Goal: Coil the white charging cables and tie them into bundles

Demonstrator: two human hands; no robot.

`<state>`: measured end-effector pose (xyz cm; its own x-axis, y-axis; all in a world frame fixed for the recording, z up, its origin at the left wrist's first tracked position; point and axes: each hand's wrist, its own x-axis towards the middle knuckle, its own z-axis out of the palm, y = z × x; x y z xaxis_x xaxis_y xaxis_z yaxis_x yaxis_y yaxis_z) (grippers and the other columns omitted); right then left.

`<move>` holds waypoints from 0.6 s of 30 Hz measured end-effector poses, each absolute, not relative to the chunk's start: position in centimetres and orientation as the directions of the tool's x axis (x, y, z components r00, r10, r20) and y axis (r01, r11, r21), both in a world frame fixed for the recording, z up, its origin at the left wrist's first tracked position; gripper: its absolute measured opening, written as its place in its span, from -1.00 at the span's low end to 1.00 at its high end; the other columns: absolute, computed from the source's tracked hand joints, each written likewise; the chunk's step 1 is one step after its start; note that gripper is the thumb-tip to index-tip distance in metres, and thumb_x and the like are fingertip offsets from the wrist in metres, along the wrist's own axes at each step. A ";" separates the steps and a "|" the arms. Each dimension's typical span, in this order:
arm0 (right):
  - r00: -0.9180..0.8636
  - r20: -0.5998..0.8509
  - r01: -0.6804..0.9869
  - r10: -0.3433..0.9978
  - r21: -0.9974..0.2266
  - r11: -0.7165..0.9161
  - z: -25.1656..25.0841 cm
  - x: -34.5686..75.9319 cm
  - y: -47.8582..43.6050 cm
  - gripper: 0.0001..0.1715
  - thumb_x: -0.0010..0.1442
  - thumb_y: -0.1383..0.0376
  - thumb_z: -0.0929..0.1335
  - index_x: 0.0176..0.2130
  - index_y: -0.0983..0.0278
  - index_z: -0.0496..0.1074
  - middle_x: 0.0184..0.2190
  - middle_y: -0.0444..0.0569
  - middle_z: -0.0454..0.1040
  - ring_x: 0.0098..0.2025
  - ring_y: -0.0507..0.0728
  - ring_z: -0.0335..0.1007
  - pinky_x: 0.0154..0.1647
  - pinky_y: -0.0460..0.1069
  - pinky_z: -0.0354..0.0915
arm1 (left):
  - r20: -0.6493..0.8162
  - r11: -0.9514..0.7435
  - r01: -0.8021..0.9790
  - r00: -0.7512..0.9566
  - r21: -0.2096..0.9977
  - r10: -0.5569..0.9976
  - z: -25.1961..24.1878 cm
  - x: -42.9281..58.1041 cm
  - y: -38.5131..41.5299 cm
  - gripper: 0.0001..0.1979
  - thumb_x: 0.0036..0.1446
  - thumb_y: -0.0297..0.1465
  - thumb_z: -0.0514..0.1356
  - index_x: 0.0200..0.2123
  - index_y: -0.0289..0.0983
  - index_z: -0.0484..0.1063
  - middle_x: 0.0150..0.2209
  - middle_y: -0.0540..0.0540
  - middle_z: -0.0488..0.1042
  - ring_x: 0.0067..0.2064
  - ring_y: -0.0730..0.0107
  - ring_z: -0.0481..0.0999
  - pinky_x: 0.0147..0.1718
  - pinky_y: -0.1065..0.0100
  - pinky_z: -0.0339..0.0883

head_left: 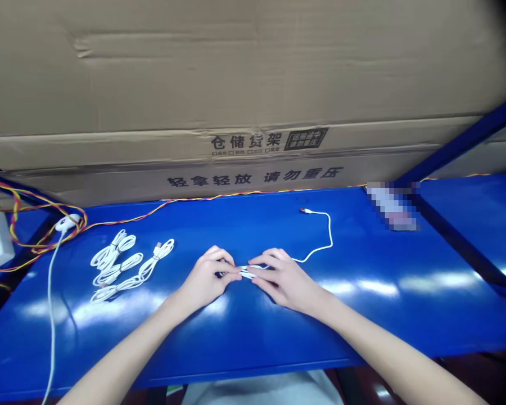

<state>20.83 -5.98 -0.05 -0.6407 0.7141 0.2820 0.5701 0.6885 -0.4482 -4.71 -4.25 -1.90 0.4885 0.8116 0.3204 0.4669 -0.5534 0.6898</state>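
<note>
Left hand (204, 275) and right hand (284, 278) both clamped on white USB cable (251, 271) above blue shelf (253, 332); coiled cables (118, 267) lie left.

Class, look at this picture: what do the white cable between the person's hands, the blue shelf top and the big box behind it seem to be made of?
The white cable looks like smooth plastic-sheathed wire, judging by its soft, flexible curves. The blue shelf top is probably painted metal, its glossy coat showing bright streaks of reflected light. The box looks like matte cardboard, creased and dented along its folds.
</note>
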 end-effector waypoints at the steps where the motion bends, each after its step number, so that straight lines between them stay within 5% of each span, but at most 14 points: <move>1: -0.616 0.306 0.564 0.726 -0.471 0.678 -0.5 21.0 -5.8 -0.70 0.47 0.22 0.33 0.08 0.07 0.59 0.03 -0.04 0.61 0.04 0.19 0.43 0.04 0.15 0.41 | 0.311 -0.544 0.468 0.487 0.696 0.816 -1.8 -4.7 -4.3 -0.92 0.23 -0.32 0.38 -0.31 -0.12 0.71 -0.30 -0.07 0.58 -0.23 0.32 0.48 -0.20 0.24 0.39; 3: -0.600 0.350 0.564 0.719 -0.452 0.691 -1.3 21.2 -5.6 -0.74 0.45 0.25 0.34 0.02 0.07 0.62 -0.01 -0.06 0.65 -0.01 0.17 0.48 -0.01 0.13 0.45 | 0.306 -0.549 0.459 0.501 0.699 0.810 -1.7 -4.8 -4.4 -0.91 0.23 -0.31 0.39 -0.32 -0.13 0.70 -0.30 -0.06 0.58 -0.23 0.31 0.48 -0.20 0.23 0.38; 6: -0.670 0.385 0.582 0.635 -0.258 0.771 -2.2 21.1 -6.0 -0.67 0.44 0.36 0.31 0.08 0.16 0.59 0.04 -0.02 0.64 0.03 0.20 0.52 -0.01 0.15 0.48 | 0.338 -0.606 0.428 0.551 0.670 0.763 -1.5 -5.0 -4.5 -0.91 0.26 -0.29 0.37 -0.24 -0.11 0.71 -0.27 -0.06 0.58 -0.19 0.31 0.49 -0.14 0.21 0.37; 11: -0.753 0.275 0.620 0.597 -0.005 0.784 -1.9 20.0 -7.7 -0.53 0.33 0.49 0.28 0.18 0.46 0.49 0.17 0.25 0.52 0.17 0.37 0.47 0.12 0.27 0.46 | 0.419 -0.706 0.448 0.584 0.548 0.696 -1.4 -4.8 -4.9 -0.89 0.30 -0.34 0.32 -0.19 -0.11 0.70 -0.19 -0.09 0.59 -0.15 0.29 0.52 -0.09 0.18 0.37; 15: -0.717 0.266 0.641 0.644 -0.111 0.759 -1.0 21.7 -8.5 -0.41 0.31 0.48 0.27 0.29 0.38 0.39 0.29 0.21 0.41 0.30 0.34 0.34 0.29 0.28 0.35 | 0.463 -0.744 0.395 0.599 0.539 0.653 -1.5 -4.3 -5.1 -0.87 0.33 -0.46 0.27 -0.19 -0.20 0.66 -0.15 -0.11 0.64 -0.13 0.30 0.57 -0.09 0.21 0.42; 18: -0.472 0.390 0.770 0.790 -0.254 0.586 -0.9 25.6 -8.4 -0.47 0.39 0.42 0.27 0.29 0.24 0.40 0.26 0.16 0.42 0.30 0.32 0.32 0.26 0.31 0.34 | 0.460 -0.755 0.342 0.630 0.559 0.626 -1.5 -4.3 -4.9 -0.84 0.35 -0.49 0.23 -0.20 -0.25 0.64 -0.21 -0.11 0.66 -0.17 0.32 0.58 -0.10 0.22 0.44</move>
